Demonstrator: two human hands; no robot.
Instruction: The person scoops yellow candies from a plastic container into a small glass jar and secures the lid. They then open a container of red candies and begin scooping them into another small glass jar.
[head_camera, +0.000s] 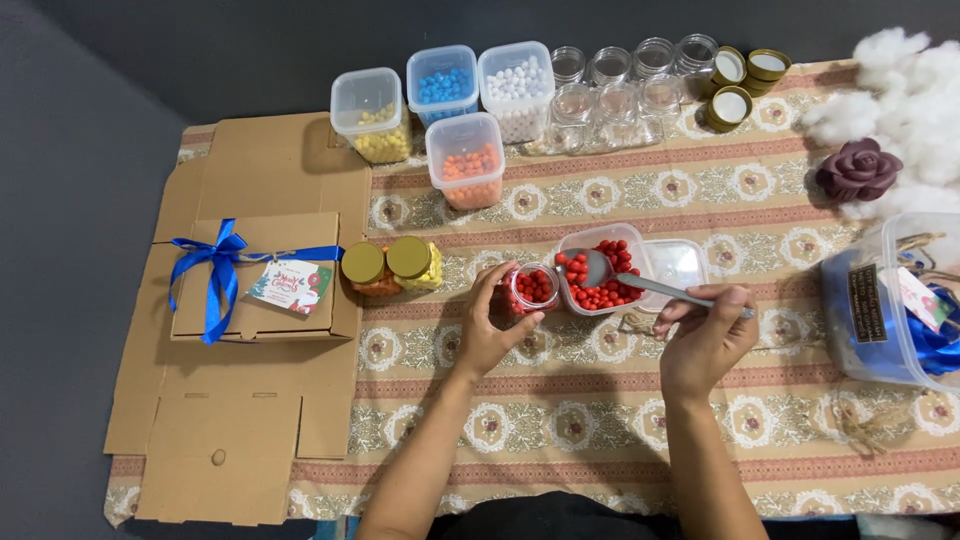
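The left hand (488, 325) wraps its grip around a small glass jar (532, 288) half full of red beads, standing on the patterned cloth (600, 400) of the table just left of the clear tub of red beads (600, 270). The right hand (705, 330) pinches the handle of a metal spoon (640, 282), whose bowl rests over the tub. Two gold-lidded jars (390, 265) stand further left, beside a cardboard box with a blue ribbon (260, 275).
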